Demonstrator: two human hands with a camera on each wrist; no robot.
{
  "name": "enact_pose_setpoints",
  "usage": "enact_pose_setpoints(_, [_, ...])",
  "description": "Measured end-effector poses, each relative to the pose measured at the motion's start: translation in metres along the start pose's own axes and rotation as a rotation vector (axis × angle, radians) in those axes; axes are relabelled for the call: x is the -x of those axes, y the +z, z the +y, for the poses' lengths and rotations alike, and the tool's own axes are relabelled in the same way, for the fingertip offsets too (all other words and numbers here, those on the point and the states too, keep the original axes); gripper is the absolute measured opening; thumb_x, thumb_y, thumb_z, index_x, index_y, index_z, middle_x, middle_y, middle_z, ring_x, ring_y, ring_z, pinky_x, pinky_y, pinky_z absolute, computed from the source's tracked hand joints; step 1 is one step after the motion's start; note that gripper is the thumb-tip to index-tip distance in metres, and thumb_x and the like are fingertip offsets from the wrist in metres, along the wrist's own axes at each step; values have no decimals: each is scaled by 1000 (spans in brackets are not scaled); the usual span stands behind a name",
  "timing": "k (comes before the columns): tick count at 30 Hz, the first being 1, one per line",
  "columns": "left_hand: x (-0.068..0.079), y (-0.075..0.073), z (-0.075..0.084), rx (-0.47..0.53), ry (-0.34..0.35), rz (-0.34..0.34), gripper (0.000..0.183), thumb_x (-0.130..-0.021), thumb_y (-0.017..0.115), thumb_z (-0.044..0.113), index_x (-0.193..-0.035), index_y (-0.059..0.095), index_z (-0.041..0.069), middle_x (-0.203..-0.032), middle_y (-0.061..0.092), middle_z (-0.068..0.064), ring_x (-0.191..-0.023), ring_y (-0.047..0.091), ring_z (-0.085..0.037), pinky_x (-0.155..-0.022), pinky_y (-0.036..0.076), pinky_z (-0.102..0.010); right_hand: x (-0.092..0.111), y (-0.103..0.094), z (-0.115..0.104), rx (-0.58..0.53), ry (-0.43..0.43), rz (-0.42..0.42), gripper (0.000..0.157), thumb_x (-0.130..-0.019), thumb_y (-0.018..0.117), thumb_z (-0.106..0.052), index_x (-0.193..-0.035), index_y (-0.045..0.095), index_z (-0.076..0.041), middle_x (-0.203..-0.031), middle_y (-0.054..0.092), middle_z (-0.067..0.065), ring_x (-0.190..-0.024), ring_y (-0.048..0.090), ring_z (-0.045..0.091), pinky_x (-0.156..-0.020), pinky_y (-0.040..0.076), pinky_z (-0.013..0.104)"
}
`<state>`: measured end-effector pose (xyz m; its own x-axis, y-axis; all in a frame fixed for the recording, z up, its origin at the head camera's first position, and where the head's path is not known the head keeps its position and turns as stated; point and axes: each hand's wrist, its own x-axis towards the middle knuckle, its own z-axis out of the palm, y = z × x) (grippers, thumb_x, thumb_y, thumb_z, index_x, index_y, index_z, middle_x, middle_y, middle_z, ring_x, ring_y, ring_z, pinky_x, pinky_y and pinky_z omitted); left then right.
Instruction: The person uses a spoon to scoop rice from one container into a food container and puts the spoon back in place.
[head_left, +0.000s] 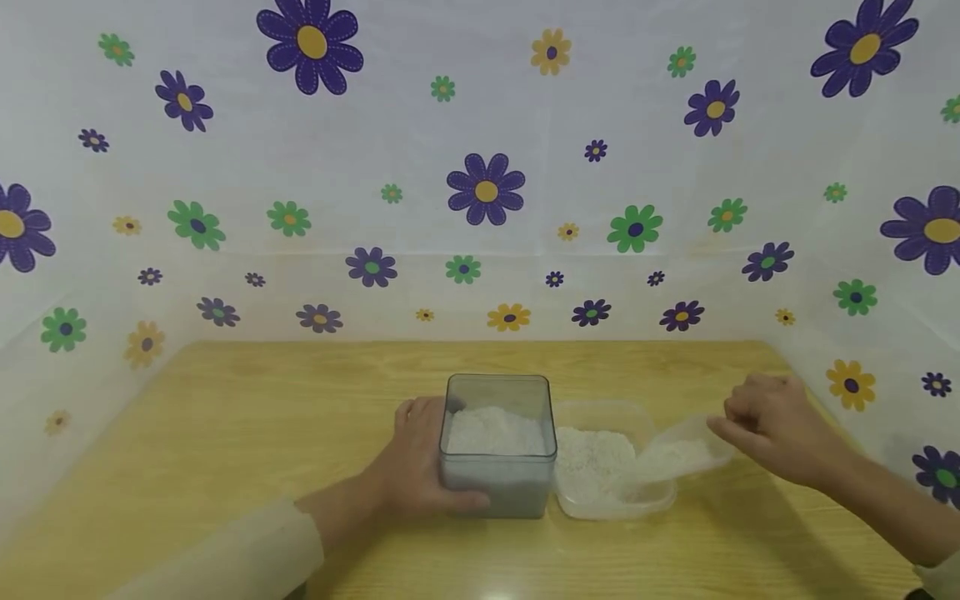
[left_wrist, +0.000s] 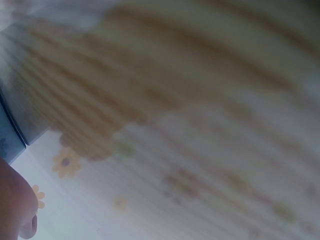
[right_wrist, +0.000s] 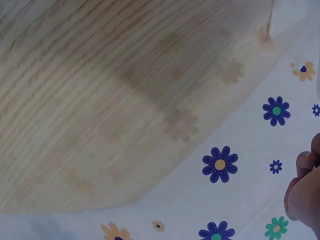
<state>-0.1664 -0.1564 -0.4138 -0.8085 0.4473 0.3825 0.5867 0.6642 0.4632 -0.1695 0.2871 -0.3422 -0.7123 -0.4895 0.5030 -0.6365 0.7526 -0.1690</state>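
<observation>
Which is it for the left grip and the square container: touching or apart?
Touching. The head view shows the left grip against the square container, its thumb lying across the front wall.

A flower-printed white backdrop (head_left: 495,121), seemingly cloth, stands around a wood-grained yellow table (head_left: 285,417).

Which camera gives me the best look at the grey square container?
The head view: there the grey square container shows its open top and white contents, gripped by the left hand. The left wrist view catches only part at its left edge; the right wrist view, none.
</observation>
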Motion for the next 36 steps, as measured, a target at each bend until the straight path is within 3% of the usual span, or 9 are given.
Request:
enact_pose_setpoints(6, [-1, -1, 1, -4, -11, -10, 107, -60, 76, 77, -136, 39, 10, -127, 51, -3, -119, 42, -20, -107, 19, -50, -7, -11, 1, 94, -128, 42, 49, -81, 75, -15, -57, 37, -32, -62, 27, -22, -67, 29, -2, -75, 19, 39])
enact_pose_setpoints(10, [-1, -2, 1, -17, -8, -13, 107, -61, 76, 77, -136, 39, 10, -127, 51, -3, -119, 42, -20, -106, 20, -49, -18, -18, -2, 178, -292, 126, 46, -98, 55, -35, -57, 34, -32, -63, 26, -20, -70, 29, 3, -76, 24, 42])
enact_pose_setpoints(13, [-2, -2, 0, -31, -3, -14, 107, -62, 74, 79, -136, 39, 10, -126, 51, -3, -119, 42, -20, -104, 21, -49, -27, -22, -7, 242, -418, 204, 50, -103, 36, -44, -56, 35, -27, -62, 30, -15, -70, 31, 10, -76, 25, 44])
enact_pose_setpoints(19, [-2, -2, 0, -12, -1, -7, 105, -61, 76, 76, -134, 40, 10, -125, 52, -4, -118, 43, -21, -104, 20, -49, -45, -25, -27, 270, -594, 345, 49, -101, 43, -32, -55, 43, -16, -59, 43, -1, -66, 38, 23, -70, 25, 44])
enact_pose_setpoints(25, [0, 0, 0, -13, -8, -21, 106, -61, 76, 77, -135, 39, 11, -126, 52, -4, -119, 43, -21, -105, 20, -49, -62, -25, -54, 234, -542, 462, 51, -102, 47, -30, -55, 45, -11, -58, 45, 4, -67, 43, 30, -70, 26, 49])
enact_pose_setpoints(36, [-1, -4, 1, -20, -22, -31, 105, -61, 76, 75, -136, 39, 11, -126, 51, -3, -120, 42, -21, -104, 19, -49, -95, -10, -91, 205, -514, 463, 44, -105, 48, -27, -66, 54, -6, -66, 52, 6, -83, 50, 33, -76, 23, 57])
